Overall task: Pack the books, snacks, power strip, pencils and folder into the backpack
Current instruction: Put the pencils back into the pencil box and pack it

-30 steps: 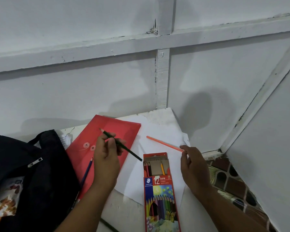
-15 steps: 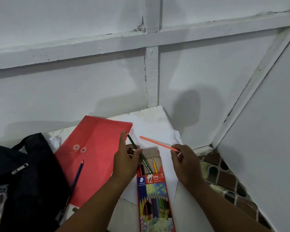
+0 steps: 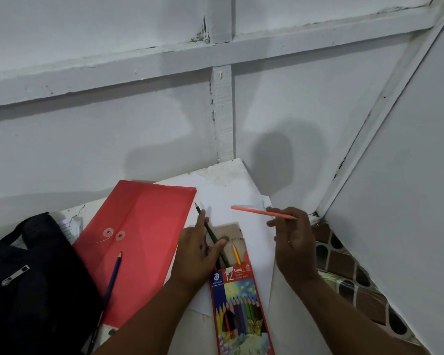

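A red pencil box (image 3: 240,306) lies open on the white table, an orange pencil (image 3: 236,253) sticking out of its mouth. My left hand (image 3: 196,254) holds a dark green pencil (image 3: 208,228) whose lower end goes into the box mouth. My right hand (image 3: 292,239) pinches a salmon-coloured pencil (image 3: 256,212) just above the paper, right of the box. A red folder (image 3: 141,231) lies to the left with a blue pencil (image 3: 113,275) across it. The black backpack (image 3: 34,285) sits at the far left, partly out of frame.
White paper sheets (image 3: 226,201) cover the table under the box. The table stands in a corner of white wooden walls (image 3: 113,139). A patterned floor (image 3: 349,267) shows past the table's right edge.
My left hand carried the green pencil from over the folder to the box and slid its end into the mouth. My right hand lifted the salmon pencil slightly.
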A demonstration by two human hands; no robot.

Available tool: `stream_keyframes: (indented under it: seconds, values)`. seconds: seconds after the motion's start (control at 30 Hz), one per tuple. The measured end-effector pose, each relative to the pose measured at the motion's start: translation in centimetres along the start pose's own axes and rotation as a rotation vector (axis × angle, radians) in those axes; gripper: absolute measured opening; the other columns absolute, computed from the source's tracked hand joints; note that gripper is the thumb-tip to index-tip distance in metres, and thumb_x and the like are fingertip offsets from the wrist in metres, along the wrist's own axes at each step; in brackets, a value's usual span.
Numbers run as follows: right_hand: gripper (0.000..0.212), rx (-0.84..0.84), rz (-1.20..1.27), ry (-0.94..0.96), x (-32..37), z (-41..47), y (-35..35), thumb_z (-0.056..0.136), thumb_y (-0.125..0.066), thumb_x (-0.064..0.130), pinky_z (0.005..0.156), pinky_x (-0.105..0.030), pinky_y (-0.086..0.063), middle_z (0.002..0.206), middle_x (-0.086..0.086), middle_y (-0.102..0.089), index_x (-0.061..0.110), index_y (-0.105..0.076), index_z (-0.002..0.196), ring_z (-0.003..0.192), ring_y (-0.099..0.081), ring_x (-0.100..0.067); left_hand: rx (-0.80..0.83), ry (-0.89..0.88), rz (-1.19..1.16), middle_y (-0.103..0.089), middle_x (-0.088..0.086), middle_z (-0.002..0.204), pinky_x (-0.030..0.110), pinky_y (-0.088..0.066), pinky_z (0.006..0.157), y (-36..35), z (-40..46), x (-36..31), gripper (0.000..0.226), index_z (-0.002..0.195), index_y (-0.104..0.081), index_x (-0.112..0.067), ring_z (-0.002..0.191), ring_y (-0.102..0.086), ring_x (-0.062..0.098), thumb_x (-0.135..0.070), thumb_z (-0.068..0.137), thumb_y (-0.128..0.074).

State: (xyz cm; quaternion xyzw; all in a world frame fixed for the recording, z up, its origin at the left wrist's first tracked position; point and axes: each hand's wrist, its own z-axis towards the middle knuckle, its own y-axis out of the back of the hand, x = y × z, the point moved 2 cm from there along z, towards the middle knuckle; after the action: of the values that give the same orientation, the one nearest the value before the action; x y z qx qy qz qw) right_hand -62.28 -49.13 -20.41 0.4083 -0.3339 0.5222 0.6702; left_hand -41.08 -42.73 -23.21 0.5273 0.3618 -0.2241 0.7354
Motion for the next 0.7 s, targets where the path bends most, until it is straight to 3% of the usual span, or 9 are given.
stream_keyframes:
  seconds: [0.1,0.23,0.33,0.47,0.53,0.63,0.7]
  values:
    - [0.011,0.0,0.08,-0.046,1.4,1.2,-0.5,0.104,-0.048,0.015,0.061,-0.029,-0.058,0.104,0.004,-0.069,0.007,-0.05,0.111,0.087,-0.071,-0.013,-0.015,0.065,-0.057,-0.052,-0.01,0.127,0.004,-0.033,0.084,-0.1,0.1,0.4,0.084,0.149,-0.038,-0.031,0.117,-0.044,0.002,-0.059,0.078,-0.071]
    - [0.014,0.038,0.102,-0.111,2.5,2.4,-1.7,0.105,-0.04,0.016,0.057,-0.024,-0.058,0.091,-0.001,-0.066,0.012,-0.046,0.117,0.078,-0.071,-0.014,-0.013,-0.002,0.061,-0.054,0.001,0.112,0.001,-0.031,0.081,-0.1,0.1,0.5,0.072,0.145,-0.048,-0.025,0.098,-0.04,-0.004,-0.06,0.084,-0.064]
    - [0.018,0.149,0.014,-0.176,1.9,2.5,-3.1,0.106,-0.04,0.019,0.055,-0.022,-0.056,0.088,-0.003,-0.063,0.017,-0.046,0.122,0.066,-0.069,-0.013,0.004,-0.088,0.133,-0.055,-0.003,0.132,0.019,-0.03,0.1,-0.2,0.2,0.3,0.065,0.143,-0.052,-0.019,0.118,-0.033,0.003,-0.057,0.091,-0.055]
    - [0.023,0.239,-0.113,-0.262,0.5,2.5,-4.5,0.105,-0.044,0.022,0.059,-0.019,-0.057,0.094,-0.002,-0.063,0.019,-0.048,0.128,0.062,-0.069,-0.008,0.034,-0.076,0.11,-0.049,0.0,0.147,0.031,-0.03,0.109,-0.2,0.2,0.4,0.053,0.142,-0.053,-0.021,0.13,-0.028,0.01,-0.043,0.094,-0.05]
    - [0.026,0.258,-0.147,-0.302,0.2,2.8,-4.9,0.105,-0.043,0.022,0.062,-0.018,-0.057,0.097,-0.002,-0.065,0.018,-0.048,0.131,0.067,-0.07,-0.009,0.04,-0.078,0.095,-0.048,-0.003,0.148,0.038,-0.033,0.111,-0.2,0.1,0.5,0.048,0.141,-0.055,-0.024,0.132,-0.031,0.016,-0.037,0.095,-0.049]
    - [0.033,0.306,-0.161,-0.371,0.1,3.6,-5.3,0.105,-0.042,0.019,0.069,-0.019,-0.057,0.1,0.0,-0.066,0.016,-0.046,0.138,0.083,-0.07,-0.014,0.052,-0.082,0.092,-0.042,-0.012,0.147,0.036,-0.03,0.111,-0.3,0.2,0.8,0.046,0.139,-0.056,-0.027,0.134,-0.03,0.016,-0.035,0.096,-0.046]
    - [0.039,0.342,-0.158,-0.408,0.1,4.0,-5.6,0.104,-0.047,0.018,0.07,-0.019,-0.056,0.108,0.0,-0.065,0.016,-0.041,0.142,0.089,-0.069,-0.017,0.046,-0.078,0.1,-0.043,-0.008,0.151,0.036,-0.03,0.11,-0.3,0.2,1.0,0.047,0.136,-0.061,-0.025,0.135,-0.03,0.016,-0.041,0.095,-0.045]
